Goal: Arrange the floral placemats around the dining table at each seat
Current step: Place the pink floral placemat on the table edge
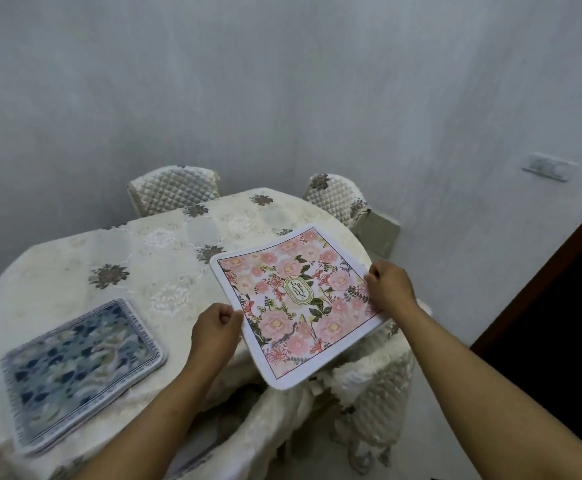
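Gripping pink placemat (296, 303) edges, left hand (215, 332) and right hand (391, 289).

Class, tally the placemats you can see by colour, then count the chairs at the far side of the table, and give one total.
Pink placemat: 1, held by both hands
Blue placemats: 1 stack; the number in it cannot be told
Chairs, far side: 2
Total: 4
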